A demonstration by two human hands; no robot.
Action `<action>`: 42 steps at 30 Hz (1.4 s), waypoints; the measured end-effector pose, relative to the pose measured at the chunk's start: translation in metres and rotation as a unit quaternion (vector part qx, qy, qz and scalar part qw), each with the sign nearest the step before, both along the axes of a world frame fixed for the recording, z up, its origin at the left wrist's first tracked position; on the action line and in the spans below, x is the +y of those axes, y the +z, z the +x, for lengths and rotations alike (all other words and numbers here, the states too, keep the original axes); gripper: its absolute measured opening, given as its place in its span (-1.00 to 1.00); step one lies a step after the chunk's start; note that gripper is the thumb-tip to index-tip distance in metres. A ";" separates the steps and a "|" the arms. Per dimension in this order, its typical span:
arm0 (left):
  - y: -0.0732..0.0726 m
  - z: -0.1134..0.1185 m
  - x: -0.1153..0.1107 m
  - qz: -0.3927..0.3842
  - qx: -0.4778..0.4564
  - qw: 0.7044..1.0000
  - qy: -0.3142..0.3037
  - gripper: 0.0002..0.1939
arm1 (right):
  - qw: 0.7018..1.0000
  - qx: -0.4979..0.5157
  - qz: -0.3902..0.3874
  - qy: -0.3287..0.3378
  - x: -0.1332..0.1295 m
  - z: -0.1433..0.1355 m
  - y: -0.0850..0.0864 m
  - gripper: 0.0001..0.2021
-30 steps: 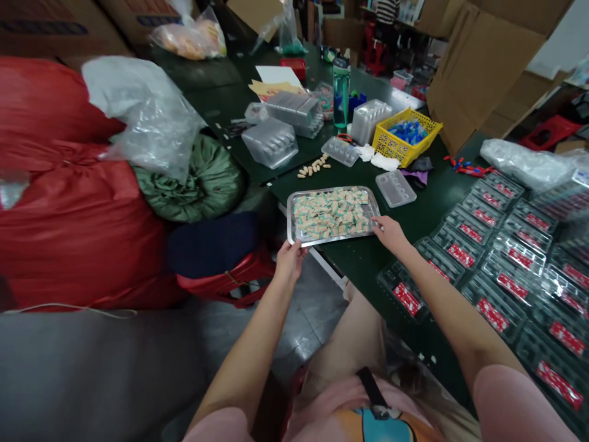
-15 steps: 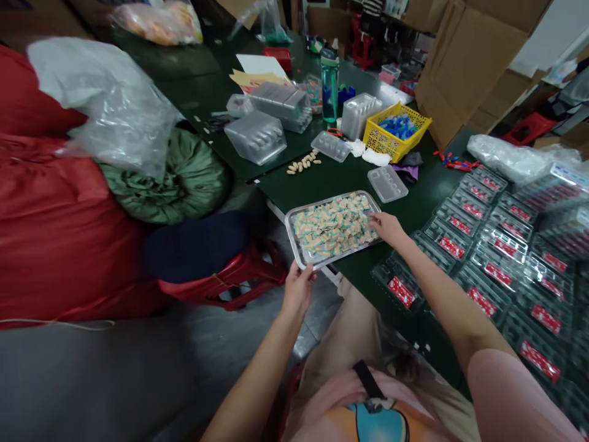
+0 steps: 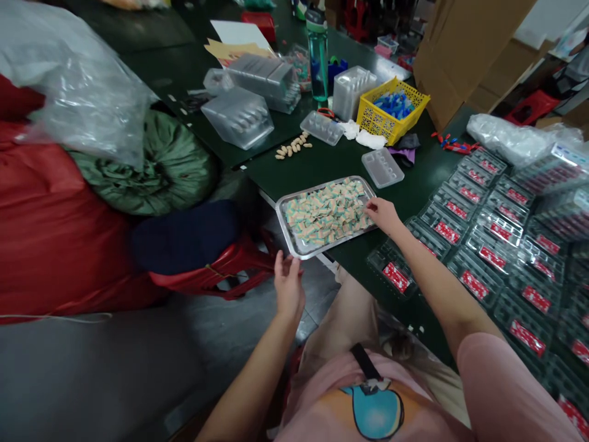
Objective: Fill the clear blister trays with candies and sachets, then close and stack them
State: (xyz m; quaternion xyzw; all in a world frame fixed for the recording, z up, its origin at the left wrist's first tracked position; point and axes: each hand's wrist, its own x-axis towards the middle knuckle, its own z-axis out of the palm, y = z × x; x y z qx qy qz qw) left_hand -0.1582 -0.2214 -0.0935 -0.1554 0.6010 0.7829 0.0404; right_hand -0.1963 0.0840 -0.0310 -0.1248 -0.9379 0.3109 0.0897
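Note:
A silver metal tray (image 3: 301, 252) sits on the dark green table's edge, its near-left corner jutting out past it. Heaped inside are many small printed pieces (image 3: 324, 215) in cream and teal. My left hand (image 3: 289, 285) is just below that corner, thumb and fingers apart, holding nothing. At the tray's right end, my right hand (image 3: 383, 215) bends over the pieces with its fingertips pinched together. What lies between those fingertips, if anything, is hidden.
Clear plastic blister trays with red-and-white pieces (image 3: 492, 256) cover the table's right side. Beyond the metal tray are peanuts (image 3: 293, 147), a clear lidded case (image 3: 383, 168), a yellow basket (image 3: 393, 126) and a green bottle (image 3: 317, 58). A red stool (image 3: 216, 279) stands left.
My left hand has let go of the tray's near-left corner and its fingers have spread. My right hand stays at the tray's right end. The whole view has shifted slightly.

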 end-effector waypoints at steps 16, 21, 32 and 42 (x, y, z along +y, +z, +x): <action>0.045 -0.028 0.010 -0.248 0.281 0.927 -0.004 -0.59 | 0.997 -0.059 -0.042 0.023 0.023 -0.017 0.011 -0.82; 0.015 -0.052 -0.005 -0.033 0.070 0.995 0.069 -0.37 | 0.992 -0.120 0.013 0.045 0.024 -0.050 0.005 -0.70; 0.007 -0.048 0.007 0.182 -0.062 0.981 -0.030 -0.53 | 0.982 -0.149 0.051 0.108 0.033 -0.061 -0.002 -0.73; -0.010 -0.023 0.000 0.172 -0.105 0.979 0.032 -0.57 | 0.993 -0.068 0.007 0.095 0.035 -0.050 -0.006 -0.92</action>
